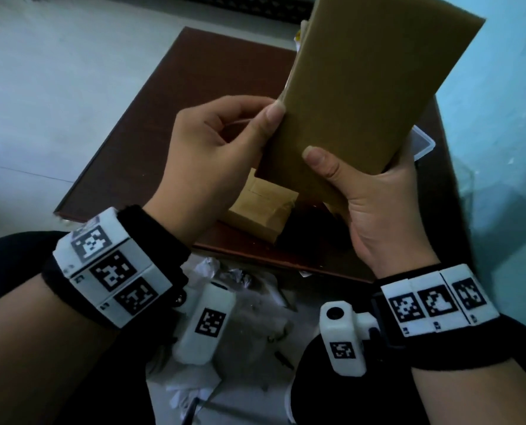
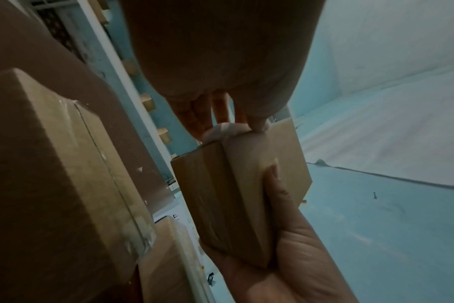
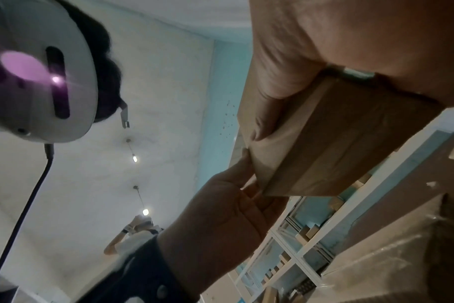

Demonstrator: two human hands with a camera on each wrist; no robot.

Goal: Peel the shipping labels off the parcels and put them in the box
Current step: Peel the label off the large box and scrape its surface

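Note:
I hold a flat brown cardboard parcel (image 1: 356,96) upright above the dark table (image 1: 169,142). My right hand (image 1: 347,167) grips its lower end, thumb on the near face and palm underneath. My left hand (image 1: 267,118) pinches the parcel's left edge, thumb in front and fingers behind. In the left wrist view a pale curled strip (image 2: 220,131) sits at my left fingertips on the parcel (image 2: 220,194) corner; I cannot tell if it is a label. The near face shows no label. The right wrist view shows the parcel (image 3: 337,143) between both hands.
A smaller taped parcel (image 1: 261,207) lies on the table under my hands. A clear plastic box (image 1: 421,145) stands at the table's right, half hidden by the held parcel. Crumpled white paper (image 1: 224,277) lies on the floor near my knees. Another person stands far off (image 3: 135,233).

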